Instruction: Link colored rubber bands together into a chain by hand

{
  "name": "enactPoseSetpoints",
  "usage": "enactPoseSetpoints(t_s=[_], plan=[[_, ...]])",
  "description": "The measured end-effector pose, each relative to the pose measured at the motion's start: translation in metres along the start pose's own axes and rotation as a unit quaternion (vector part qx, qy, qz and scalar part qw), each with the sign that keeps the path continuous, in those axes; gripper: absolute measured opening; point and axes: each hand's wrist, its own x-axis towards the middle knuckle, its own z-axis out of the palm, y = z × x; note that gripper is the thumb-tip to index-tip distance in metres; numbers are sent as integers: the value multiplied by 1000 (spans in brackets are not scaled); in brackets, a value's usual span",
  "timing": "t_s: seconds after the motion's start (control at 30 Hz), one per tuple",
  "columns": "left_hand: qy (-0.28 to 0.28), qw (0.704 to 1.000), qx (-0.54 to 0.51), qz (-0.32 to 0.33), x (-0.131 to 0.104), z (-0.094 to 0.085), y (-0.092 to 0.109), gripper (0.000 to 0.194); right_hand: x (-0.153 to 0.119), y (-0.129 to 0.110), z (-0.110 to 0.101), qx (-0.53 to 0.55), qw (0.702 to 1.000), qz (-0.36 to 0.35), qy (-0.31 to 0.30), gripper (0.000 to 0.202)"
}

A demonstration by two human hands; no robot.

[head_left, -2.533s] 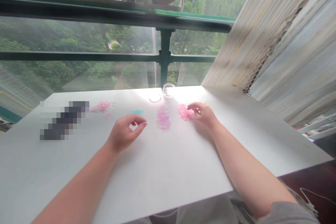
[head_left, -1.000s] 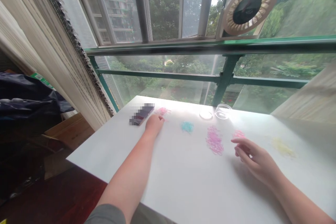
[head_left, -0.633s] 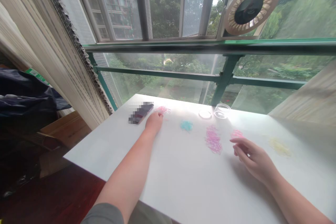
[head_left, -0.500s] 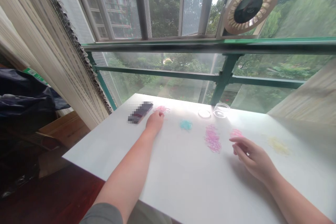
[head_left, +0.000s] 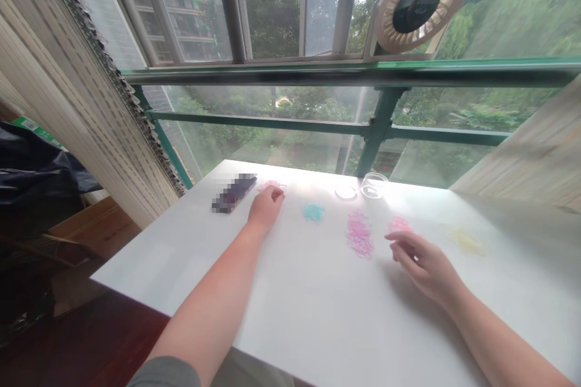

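Note:
My left hand (head_left: 266, 205) is closed in a pinch at the near edge of a pale pink pile of thin small loops or strands (head_left: 271, 185); whatever its fingertips hold is too small to make out. Over the table hovers my right hand (head_left: 424, 260), its fingers loosely bent and apart, holding nothing I can see. Just beyond those fingers lies a brighter pink pile (head_left: 400, 224), partly covered by them. Between the two hands are a turquoise pile (head_left: 313, 212) and a larger purple-pink pile (head_left: 359, 233) of similar strands. A faint yellow pile (head_left: 468, 241) lies to the right.
A dark phone (head_left: 235, 193) lies left of my left hand. Toward the back edge of the white table (head_left: 308, 302) are a clear round container (head_left: 374, 185) and a flat round lid (head_left: 345, 192). A round fan (head_left: 420, 6) stands by the window, behind a green railing (head_left: 374, 127).
The whole view has shifted slightly, so things appear further left. My left hand has drawn back a little from the pale pink pile. My right hand keeps nearly the same pose.

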Motion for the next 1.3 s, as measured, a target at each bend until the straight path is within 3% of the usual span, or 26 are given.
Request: enactPoseSetpoints(t_s=[0.3,0.67,0.8,1.03,1.13,1.3], plan=[[-6,992,-87,88,-11,2,20,14,2,3,3,-2,1000,3,-11,19],[-27,986,-104,128,-19,4,32,16,1,-1,4,-12,1000,-5,-8,19],[-58,978,-123,159,-31,10,46,14,0,-18,7,-23,999,-24,-15,17],[-148,946,-172,232,-61,24,76,8,1,-75,15,6,993,11,-117,37],[-172,935,-180,254,-67,25,83,6,4,-84,22,49,994,29,-93,31],[-178,934,-172,257,-68,24,84,7,6,-82,36,100,994,36,-20,14]])
